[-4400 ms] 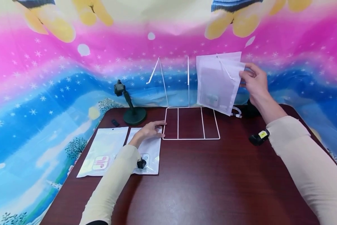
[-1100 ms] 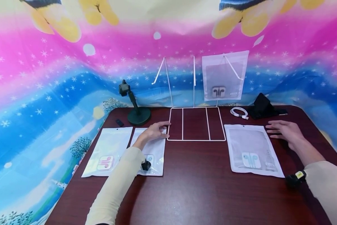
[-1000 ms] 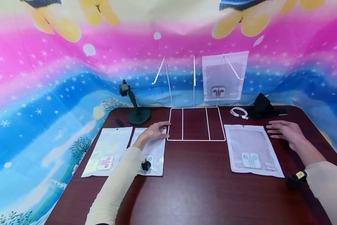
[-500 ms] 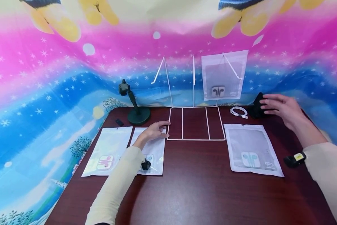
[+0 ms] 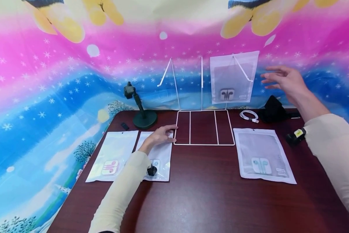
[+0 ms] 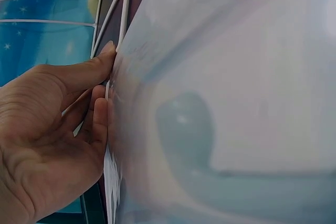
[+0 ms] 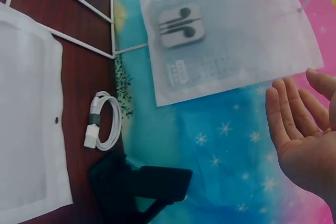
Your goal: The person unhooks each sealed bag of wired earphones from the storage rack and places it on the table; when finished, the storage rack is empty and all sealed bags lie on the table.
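Observation:
At the table's left-middle, my left hand (image 5: 160,134) holds the left side of a white wire display rack (image 5: 204,144), thumb and fingertips at the wire. In the left wrist view a bag (image 6: 252,77) fills the right side beside bent fingers (image 6: 100,119). My right hand (image 5: 289,82) is raised in the air, fingers extended and holding nothing. To its left, a white translucent zip bag (image 5: 232,76) with dark earphones hangs on the rack's right hook. In the right wrist view, the fingertips are just off that bag's top edge.
A bag with green earphones (image 5: 263,145) lies right of the rack. Bags with pink (image 5: 122,145) and blue earphones (image 5: 162,174) lie left. Behind stand a dark green stand (image 5: 145,119), a coiled white cable (image 5: 249,116) and a black stand (image 5: 273,110). Two hooks (image 5: 164,76) hold nothing.
My right hand let go of the hanging bag, lowered beside the green-earphone bag on the table, then rose again toward the hanging bag. My left hand stayed at the rack.

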`<state>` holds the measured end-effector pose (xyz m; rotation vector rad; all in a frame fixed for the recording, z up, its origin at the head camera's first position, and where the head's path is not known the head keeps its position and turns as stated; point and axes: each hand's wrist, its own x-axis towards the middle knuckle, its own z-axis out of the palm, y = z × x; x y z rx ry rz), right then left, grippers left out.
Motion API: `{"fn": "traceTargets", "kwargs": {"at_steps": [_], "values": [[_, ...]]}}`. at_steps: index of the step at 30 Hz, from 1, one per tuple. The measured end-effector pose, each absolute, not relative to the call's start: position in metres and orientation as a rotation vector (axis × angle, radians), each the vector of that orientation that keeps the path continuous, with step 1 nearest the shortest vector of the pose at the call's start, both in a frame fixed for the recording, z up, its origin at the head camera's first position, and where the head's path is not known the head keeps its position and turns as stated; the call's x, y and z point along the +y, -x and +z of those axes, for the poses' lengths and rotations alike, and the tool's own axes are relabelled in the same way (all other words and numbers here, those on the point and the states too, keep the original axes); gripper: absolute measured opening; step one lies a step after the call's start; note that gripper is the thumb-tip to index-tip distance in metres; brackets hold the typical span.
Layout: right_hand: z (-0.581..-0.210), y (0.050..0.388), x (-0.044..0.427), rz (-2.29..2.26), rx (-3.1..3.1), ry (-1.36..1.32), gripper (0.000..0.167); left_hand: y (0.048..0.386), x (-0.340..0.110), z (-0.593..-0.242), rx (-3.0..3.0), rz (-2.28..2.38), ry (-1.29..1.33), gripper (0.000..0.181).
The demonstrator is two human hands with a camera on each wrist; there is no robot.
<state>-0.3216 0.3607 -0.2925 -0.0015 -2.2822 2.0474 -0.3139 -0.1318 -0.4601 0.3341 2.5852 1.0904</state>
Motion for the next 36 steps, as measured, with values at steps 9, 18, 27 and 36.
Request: {"fn": "traceTargets", "kwargs": {"at_steps": [9,18,27,36], "values": [[-0.280,0.338,0.333,1.895,-2.333,0.086,0.063,0.314,-0.130,-0.458,2.586,1.078,-0.330,0.068],[-0.270,0.346,0.312,1.786,-2.386,0.149,0.070,0.313,-0.130,-0.459,2.583,1.062,-0.307,0.068],[-0.266,0.339,0.310,1.854,-2.242,0.200,0.057,0.314,-0.129,-0.457,2.589,1.043,-0.327,0.066],[-0.268,0.325,0.307,1.881,-2.156,0.049,0.040,0.313,-0.130,-0.458,2.578,1.079,-0.341,0.065]]}}
